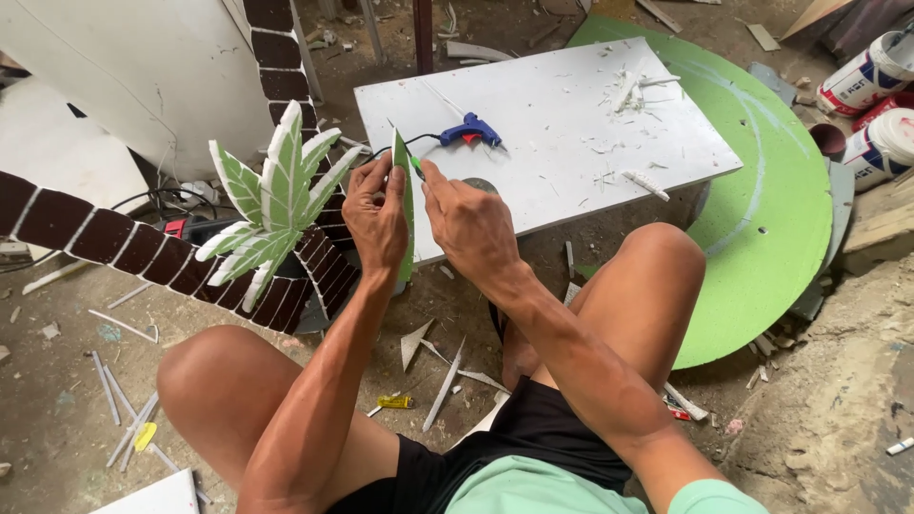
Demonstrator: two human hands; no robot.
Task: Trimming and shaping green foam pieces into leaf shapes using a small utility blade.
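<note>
Mint-green shirt, black shorts — arms and knees bare.

Between your left hand (pixel 377 221) and right hand (pixel 468 221) sits a thin leaf piece (pixel 406 205), matt green on the face, white foam at the cut edge. At ten o'clock, the palm leaf cluster (pixel 271 205) shows the same painted foam (rough white rims). At one o'clock lies a matt white foam board (pixel 562 162), littered with shavings, bearing a glossy blue plastic glue gun (pixel 470 129). The floor (pixel 57 419) looks like rough, dusty concrete.
</note>
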